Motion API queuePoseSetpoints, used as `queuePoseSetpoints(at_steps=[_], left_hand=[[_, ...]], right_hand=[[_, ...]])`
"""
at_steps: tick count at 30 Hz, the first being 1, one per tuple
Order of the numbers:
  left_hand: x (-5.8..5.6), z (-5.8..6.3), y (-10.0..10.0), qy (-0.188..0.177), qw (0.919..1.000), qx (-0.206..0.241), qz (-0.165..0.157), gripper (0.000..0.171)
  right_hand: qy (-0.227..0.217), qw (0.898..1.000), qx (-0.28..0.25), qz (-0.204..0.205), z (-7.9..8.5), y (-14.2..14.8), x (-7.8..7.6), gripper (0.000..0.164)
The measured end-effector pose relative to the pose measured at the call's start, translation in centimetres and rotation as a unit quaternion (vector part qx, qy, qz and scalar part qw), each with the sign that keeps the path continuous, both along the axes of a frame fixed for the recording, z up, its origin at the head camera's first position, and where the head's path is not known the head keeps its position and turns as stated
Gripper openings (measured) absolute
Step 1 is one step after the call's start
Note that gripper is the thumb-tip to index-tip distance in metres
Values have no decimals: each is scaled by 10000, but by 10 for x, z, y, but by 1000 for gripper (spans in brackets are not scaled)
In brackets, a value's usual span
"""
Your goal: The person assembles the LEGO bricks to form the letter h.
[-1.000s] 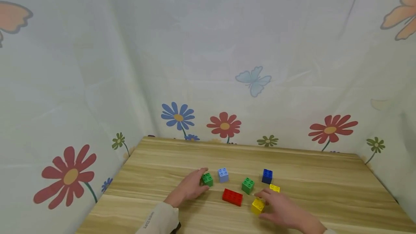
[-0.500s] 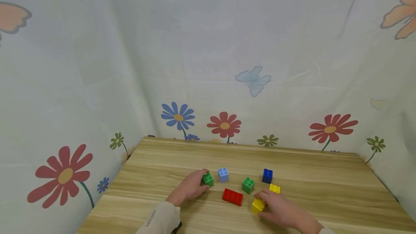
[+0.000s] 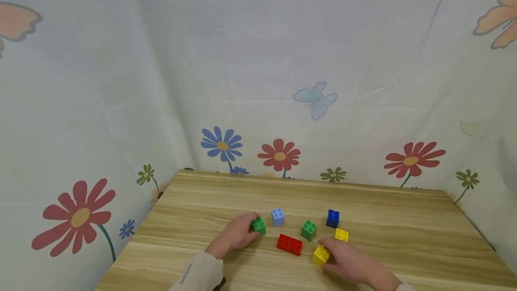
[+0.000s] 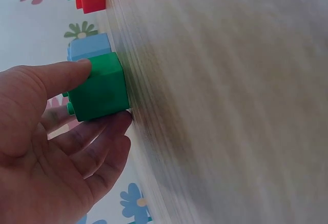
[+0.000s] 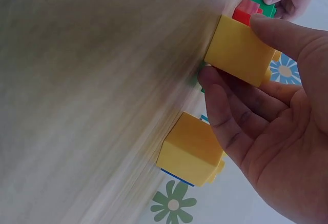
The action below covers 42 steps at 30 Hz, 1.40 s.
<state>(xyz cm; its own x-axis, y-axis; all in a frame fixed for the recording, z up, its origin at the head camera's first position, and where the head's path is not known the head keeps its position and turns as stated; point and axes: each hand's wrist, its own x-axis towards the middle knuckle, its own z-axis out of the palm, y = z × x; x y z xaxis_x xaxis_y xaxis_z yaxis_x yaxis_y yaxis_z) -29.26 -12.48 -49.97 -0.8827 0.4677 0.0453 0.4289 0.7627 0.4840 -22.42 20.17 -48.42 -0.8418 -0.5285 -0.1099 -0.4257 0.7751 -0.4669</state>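
My left hand (image 3: 237, 231) holds a green toy building block (image 3: 259, 227) between thumb and fingers, at the left of the group. In the left wrist view the thumb lies on one side of that green block (image 4: 102, 88), with fingers round the opposite side. A yellow block (image 3: 321, 256) is pinched by my right hand (image 3: 350, 262) at the group's near right. The right wrist view has the thumb against this yellow block (image 5: 238, 52) and curled fingers on its other side. Both held blocks sit at the tabletop, studs up.
On the wooden table (image 3: 202, 194) stand a light blue block (image 3: 278, 217), a longer red block (image 3: 289, 244), a second green block (image 3: 308, 231), a dark blue block (image 3: 333, 218) and a second yellow block (image 3: 341, 235), partly behind my right hand. A flower-printed curtain (image 3: 250, 80) surrounds the table.
The left hand and its green block have shifted very slightly toward me. My right hand's fingers have drawn in closer on the yellow block. The other blocks stay where they were.
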Motion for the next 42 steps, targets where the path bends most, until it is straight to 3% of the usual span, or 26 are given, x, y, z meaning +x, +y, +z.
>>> queuePoseSetpoints(at_steps=[12,19,30,42], left_hand=[[-1,-6,-7,-60,9997,185,-113,36],[1,-1,-12,-160,9983,502,-247,33],[-2,-3,-15,-460,9946,929,-14,30],[-2,-1,-19,-635,9918,1108,-9,30]], right_hand=[[197,9992,-360,8,9,-8,1,42],[394,9979,-510,111,15,-23,-2,40],[816,9910,-927,525,25,-57,-17,42],[392,9893,-1346,408,31,-94,-38,44]])
